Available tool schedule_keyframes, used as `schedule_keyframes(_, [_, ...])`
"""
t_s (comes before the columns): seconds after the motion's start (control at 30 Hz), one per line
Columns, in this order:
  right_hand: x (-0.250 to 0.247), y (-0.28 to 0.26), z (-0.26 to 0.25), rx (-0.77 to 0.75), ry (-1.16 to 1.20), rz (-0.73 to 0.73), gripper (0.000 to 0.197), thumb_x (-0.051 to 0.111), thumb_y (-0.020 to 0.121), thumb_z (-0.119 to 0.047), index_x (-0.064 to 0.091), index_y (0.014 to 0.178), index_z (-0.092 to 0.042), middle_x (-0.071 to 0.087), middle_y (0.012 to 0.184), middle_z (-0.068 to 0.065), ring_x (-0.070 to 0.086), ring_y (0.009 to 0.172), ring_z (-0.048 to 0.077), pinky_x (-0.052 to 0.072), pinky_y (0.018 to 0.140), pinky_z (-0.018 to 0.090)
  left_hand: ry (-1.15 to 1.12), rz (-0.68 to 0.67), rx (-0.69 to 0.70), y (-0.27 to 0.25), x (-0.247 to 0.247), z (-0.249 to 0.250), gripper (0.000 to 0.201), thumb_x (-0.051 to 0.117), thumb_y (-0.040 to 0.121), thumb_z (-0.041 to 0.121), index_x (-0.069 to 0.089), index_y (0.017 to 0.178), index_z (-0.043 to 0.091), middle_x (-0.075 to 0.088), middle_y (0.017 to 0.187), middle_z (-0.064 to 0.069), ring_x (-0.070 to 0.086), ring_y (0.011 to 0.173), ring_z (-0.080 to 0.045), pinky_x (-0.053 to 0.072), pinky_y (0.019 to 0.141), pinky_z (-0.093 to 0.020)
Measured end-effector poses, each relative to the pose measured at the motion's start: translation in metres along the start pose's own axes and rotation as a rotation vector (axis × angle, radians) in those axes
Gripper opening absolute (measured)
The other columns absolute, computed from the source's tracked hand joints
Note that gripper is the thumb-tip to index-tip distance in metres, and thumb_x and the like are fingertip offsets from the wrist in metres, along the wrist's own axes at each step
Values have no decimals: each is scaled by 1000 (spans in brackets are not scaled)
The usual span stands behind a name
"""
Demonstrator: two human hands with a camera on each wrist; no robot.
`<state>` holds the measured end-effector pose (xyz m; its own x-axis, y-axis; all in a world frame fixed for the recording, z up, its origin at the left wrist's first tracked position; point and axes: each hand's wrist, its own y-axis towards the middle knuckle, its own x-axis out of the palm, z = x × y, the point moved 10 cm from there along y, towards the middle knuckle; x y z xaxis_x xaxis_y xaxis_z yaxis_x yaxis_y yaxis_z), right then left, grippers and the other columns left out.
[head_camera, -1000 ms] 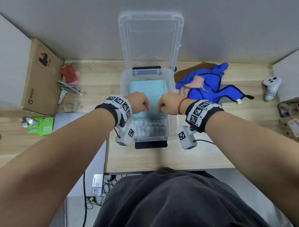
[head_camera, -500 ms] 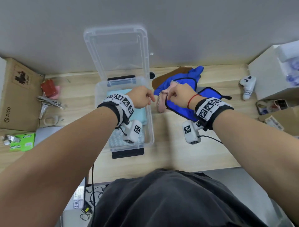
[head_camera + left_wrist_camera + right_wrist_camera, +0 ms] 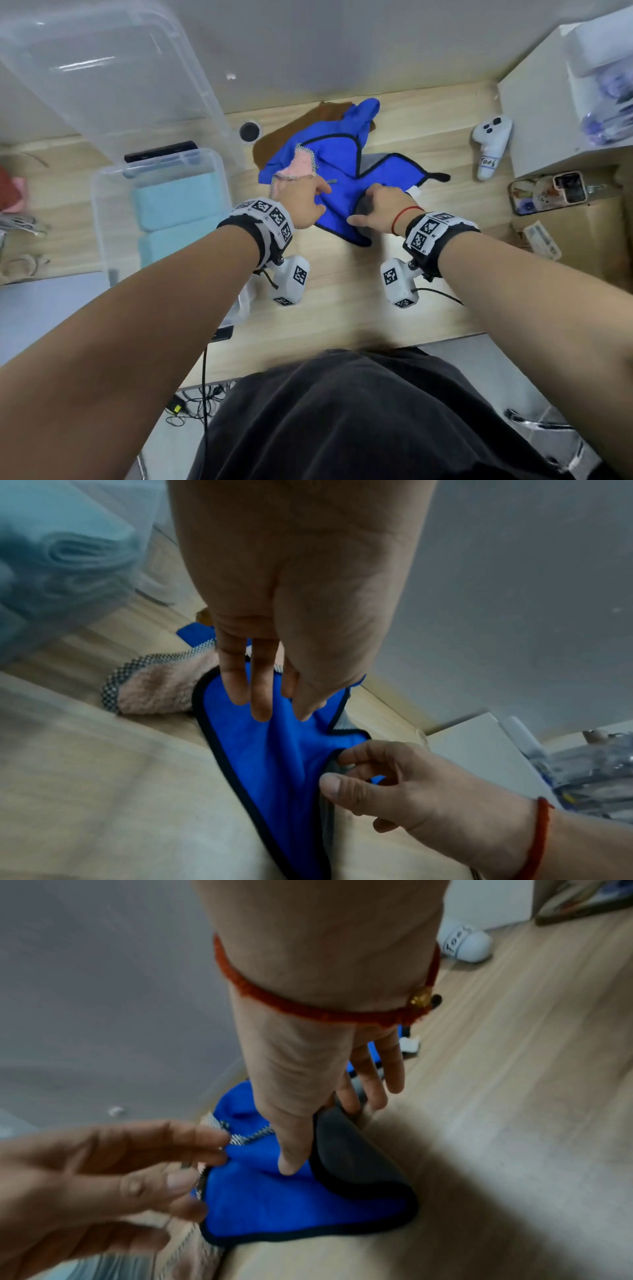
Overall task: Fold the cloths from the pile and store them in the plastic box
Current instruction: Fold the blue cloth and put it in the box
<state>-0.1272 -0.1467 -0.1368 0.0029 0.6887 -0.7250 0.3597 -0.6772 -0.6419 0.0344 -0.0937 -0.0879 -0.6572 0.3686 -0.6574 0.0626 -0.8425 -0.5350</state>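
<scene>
A blue cloth [image 3: 342, 164] with black edging and a grey reverse lies crumpled on the wooden table, right of the clear plastic box [image 3: 97, 212]. On its left part lies a pink cloth [image 3: 303, 166] with a checked border, and a brown cloth [image 3: 291, 132] lies behind. My left hand [image 3: 308, 200] touches the blue cloth [image 3: 274, 764] with straight fingers, beside the pink cloth [image 3: 157, 693]. My right hand [image 3: 376, 205] pinches the blue cloth's turned-over near edge between thumb and fingers [image 3: 342, 772]. Folded light blue cloths [image 3: 178, 202] lie inside the box.
The box's lid [image 3: 113, 85] stands open against the wall. A white controller [image 3: 491, 144], a white box [image 3: 541, 120], a phone [image 3: 548, 192] and a cardboard box [image 3: 582, 240] crowd the right side. Bare table [image 3: 342, 291] stretches between the pile and my body.
Both hands left the plastic box and moved right to the cloth pile. The right hand took hold of the blue cloth's edge; the left hand came to touch the cloth.
</scene>
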Motion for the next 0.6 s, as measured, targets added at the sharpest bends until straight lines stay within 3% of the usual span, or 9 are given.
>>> schedule_keyframes(0.07, [3,6,8,42,32,50,78,66,72,-68,47,118,-9,61,113,13,59,103,32,46,75,36,60,-54,-16,6,14,4,41,59,90,19,54,131,22,54,133,5,50,122,-13,21,91,-10])
schedule_keyframes(0.2, [7,14,14,114,47,93,74,58,76,-71,50,117,-10,62,110,12,61,101,32,43,72,35,110,-273,-15,9,47,9,52,58,93,22,43,143,23,39,149,2,45,130,-20,32,106,-26])
schedule_keyframes(0.33, [5,21,19,117,64,100,41,62,84,-37,54,113,-9,63,111,16,61,102,36,47,77,35,191,-431,-43,5,73,5,58,56,94,23,34,148,22,23,159,3,35,139,-20,25,113,-28])
schedule_keyframes(0.4, [3,23,22,97,81,94,25,58,82,-29,62,98,-11,66,99,13,63,93,35,45,70,31,199,-452,-48,5,79,6,59,56,94,23,34,148,22,20,159,3,34,140,-20,25,113,-27])
schedule_keyframes(0.5, [3,22,28,91,165,56,26,54,85,-37,63,82,-14,60,79,7,60,83,31,38,66,29,183,-479,-51,5,82,11,59,57,93,24,35,148,25,36,152,2,40,135,-19,32,108,-28])
schedule_keyframes(0.6, [9,19,31,89,184,17,46,54,83,-60,62,88,-16,58,83,5,54,81,27,41,69,31,200,-595,-38,-4,96,18,61,55,95,23,29,150,24,34,153,0,39,136,-21,30,108,-29])
